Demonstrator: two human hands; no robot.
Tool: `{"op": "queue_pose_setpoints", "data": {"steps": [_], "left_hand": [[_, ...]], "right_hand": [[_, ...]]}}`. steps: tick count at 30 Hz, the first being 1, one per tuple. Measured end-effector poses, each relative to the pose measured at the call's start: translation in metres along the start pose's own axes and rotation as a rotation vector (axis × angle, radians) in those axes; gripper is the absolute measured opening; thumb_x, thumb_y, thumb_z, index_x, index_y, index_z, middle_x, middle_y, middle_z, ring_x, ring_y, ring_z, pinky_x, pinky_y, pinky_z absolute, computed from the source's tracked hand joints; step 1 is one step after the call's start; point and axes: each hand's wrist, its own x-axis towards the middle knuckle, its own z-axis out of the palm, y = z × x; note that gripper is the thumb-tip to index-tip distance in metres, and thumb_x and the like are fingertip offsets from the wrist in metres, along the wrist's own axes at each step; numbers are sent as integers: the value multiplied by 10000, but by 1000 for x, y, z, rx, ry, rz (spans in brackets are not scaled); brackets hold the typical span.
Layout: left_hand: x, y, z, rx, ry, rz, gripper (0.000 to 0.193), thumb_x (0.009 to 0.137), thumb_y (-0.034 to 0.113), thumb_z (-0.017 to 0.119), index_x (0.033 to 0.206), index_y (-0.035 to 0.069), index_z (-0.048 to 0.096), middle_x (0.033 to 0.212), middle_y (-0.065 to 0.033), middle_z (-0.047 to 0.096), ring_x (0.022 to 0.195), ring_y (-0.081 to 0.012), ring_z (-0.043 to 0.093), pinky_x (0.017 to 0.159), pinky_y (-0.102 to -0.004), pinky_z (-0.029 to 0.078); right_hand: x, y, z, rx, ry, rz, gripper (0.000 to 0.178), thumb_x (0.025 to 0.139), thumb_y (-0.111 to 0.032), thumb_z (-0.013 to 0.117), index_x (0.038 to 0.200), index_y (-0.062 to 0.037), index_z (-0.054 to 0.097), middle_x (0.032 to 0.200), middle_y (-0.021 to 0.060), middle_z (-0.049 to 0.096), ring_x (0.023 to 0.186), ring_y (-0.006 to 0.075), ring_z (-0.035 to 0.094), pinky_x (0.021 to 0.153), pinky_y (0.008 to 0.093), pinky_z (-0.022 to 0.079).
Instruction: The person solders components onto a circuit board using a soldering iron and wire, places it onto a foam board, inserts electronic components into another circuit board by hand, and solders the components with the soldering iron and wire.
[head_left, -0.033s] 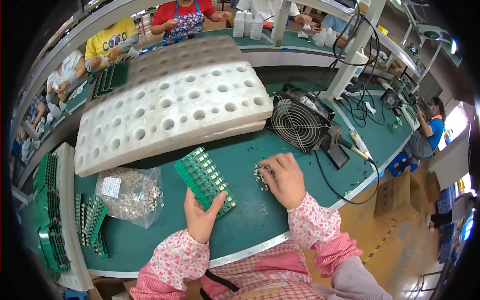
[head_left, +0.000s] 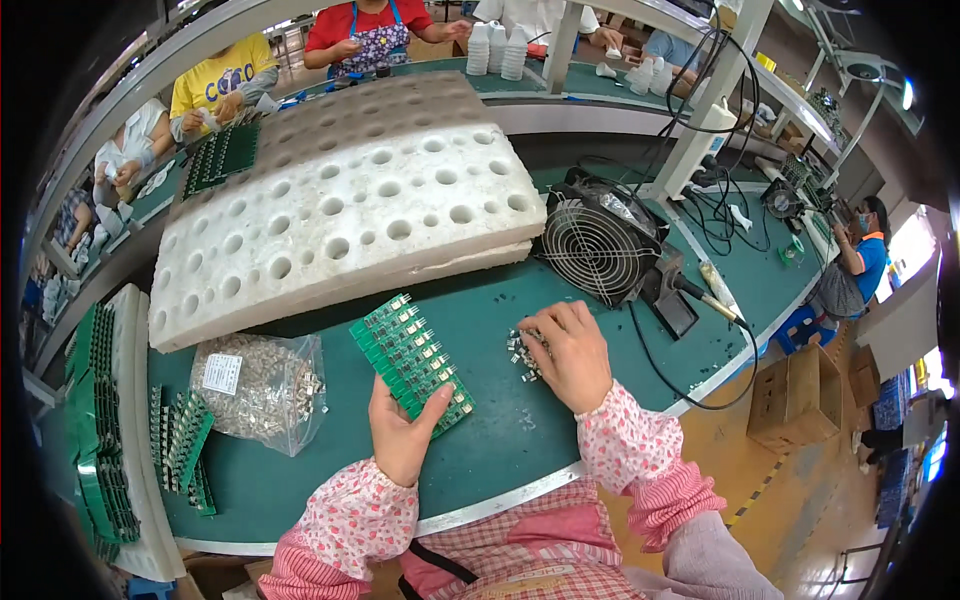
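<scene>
A green circuit board panel [head_left: 412,350], lined with rows of small metal connectors and thin pins, sits tilted in my left hand [head_left: 402,430]. My left thumb presses on its near right edge, and the other fingers are mostly hidden beneath it. To the right, my right hand [head_left: 572,355] reaches down to a small pile of silver metal connectors [head_left: 518,354] on the green table. Its fingers are bent and close together, with the tips at the pile. Whatever they pinch is too small and too covered to make out.
A clear bag of small metal parts [head_left: 262,385] lies at left, near several stacked circuit boards [head_left: 182,440]. A white foam block with holes [head_left: 340,215] spans the back. A fan [head_left: 600,240] and a soldering iron [head_left: 715,302] stand right. Other people work across the bench.
My right hand has shifted very slightly at the pile of connectors. The left hand and the circuit board panel stay practically where they were.
</scene>
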Motion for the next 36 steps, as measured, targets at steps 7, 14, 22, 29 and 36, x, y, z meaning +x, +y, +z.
{"op": "queue_pose_setpoints", "data": {"steps": [7, 14, 22, 29, 36], "left_hand": [[1, 0, -3, -91, 33, -61, 391, 843, 0, 663, 1181, 20, 467, 1053, -54, 604, 918, -114, 600, 791, -261, 510], [2, 5, -2, -173, 41, -120, 375, 858, 2, 644, 1189, 23, 468, 1061, -51, 603, 928, -117, 596, 795, -264, 508], [4, -1, -8, -233, -28, -105, 413, 820, -49, 663, 1182, 25, 478, 1074, -61, 609, 964, -136, 604, 851, -284, 499], [4, -2, -7, -228, -38, -122, 401, 815, -44, 673, 1165, 22, 488, 1064, -62, 615, 961, -138, 605, 855, -289, 497], [4, -2, -5, -220, 6, -62, 401, 815, -40, 677, 1158, 26, 479, 1047, -53, 611, 946, -137, 606, 847, -284, 496]], "right_hand": [[17, 8, 21, -146, -178, 41, 114, 720, -172, 729, 789, -99, 675, 855, 52, 576, 899, 247, 514, 750, 373, 433], [19, -6, 23, -10, -193, 35, 109, 734, -143, 714, 812, -86, 663, 822, 60, 599, 855, 261, 538, 734, 387, 447], [10, -37, 4, 481, -204, 277, 121, 803, -71, 669, 917, -34, 658, 811, 86, 650, 709, 197, 631, 665, 312, 513], [-3, -32, 9, 1047, -382, 548, 184, 864, -104, 670, 1015, -2, 639, 984, 47, 674, 819, 96, 631, 701, 245, 512], [-11, -47, 16, 1406, -519, 696, 204, 886, -191, 660, 1003, -25, 638, 935, 6, 646, 848, 69, 581, 726, 226, 472]]}}
